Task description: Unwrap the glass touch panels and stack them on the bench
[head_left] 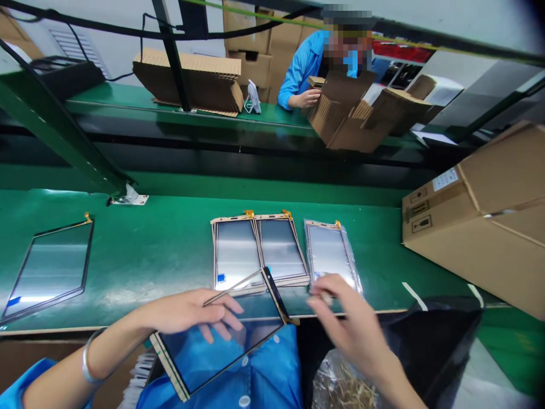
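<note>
My left hand (193,312) grips the top edge of a dark glass panel (225,346) held tilted over my lap, fingers curled on its face. A thin film edge lifts off the panel's upper corner. My right hand (347,324) hovers at the table's front edge with fingers pinched together, just below a glass panel in a clear bag (331,253). Two bare panels with gold trim (259,250) lie side by side left of the bagged one.
Another dark panel (49,267) lies at the far left of the green table (162,250). A large cardboard box (485,221) stands at the right. A black bag with clear wrappers (426,352) hangs by my right knee. A person in blue (304,71) handles boxes across the line.
</note>
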The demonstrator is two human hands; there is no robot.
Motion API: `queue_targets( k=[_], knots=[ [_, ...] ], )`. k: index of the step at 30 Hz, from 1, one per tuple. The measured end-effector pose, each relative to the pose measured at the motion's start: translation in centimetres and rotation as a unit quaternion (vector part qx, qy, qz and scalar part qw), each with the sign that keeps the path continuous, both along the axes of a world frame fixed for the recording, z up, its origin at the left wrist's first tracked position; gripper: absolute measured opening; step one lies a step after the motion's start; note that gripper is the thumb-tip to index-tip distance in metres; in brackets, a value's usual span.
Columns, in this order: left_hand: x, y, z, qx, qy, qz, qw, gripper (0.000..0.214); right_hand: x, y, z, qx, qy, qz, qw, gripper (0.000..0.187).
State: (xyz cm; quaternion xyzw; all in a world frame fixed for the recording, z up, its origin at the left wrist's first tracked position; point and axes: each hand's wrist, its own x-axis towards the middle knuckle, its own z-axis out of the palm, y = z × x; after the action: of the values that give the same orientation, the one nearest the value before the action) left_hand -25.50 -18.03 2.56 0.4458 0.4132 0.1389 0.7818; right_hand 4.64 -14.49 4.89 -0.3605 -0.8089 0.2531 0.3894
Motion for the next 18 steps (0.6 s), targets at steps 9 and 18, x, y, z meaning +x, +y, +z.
queue_targets(
  k=[9, 18],
  knots=[
    [1.1, -1.4, 2.3, 0.192, 0.102, -0.047, 0.975, 0.033, -3.9, 2.2, 0.0, 0.030, -0.210, 0.187, 0.959, 0.016],
    [1.7, -0.5, 1.3, 0.075, 0.036, 0.006, 0.997, 0.035, -2.2, 0.2, -0.3, 0.115, -0.207, 0.162, 0.958, 0.019]
  ],
)
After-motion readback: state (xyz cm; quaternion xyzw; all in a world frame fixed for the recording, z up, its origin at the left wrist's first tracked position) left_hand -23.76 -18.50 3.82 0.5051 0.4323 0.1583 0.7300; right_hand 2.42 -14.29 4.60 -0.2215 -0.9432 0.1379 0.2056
